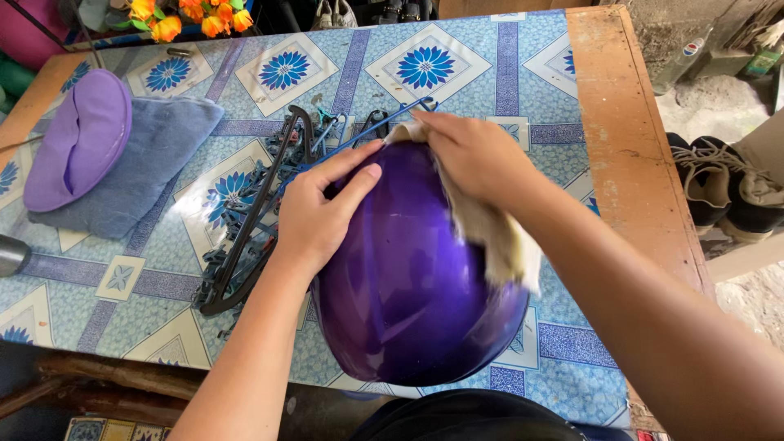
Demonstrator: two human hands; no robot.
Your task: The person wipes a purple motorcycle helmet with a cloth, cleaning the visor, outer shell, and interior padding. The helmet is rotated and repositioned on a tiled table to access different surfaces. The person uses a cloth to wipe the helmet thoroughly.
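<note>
1. The purple helmet [408, 286] is hard, smooth and very glossy, mirroring light.
2. The rag [490, 233] is soft, matt, off-white cloth.
3. The table [506, 65] has a smooth, patterned blue covering; its bare edge is worn wood.
4. The folded towel [155, 159] looks nappy, matt.

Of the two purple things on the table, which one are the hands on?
The glossy dark purple helmet at the near edge, under both hands; the pale lilac pad lies untouched at far left.
</note>
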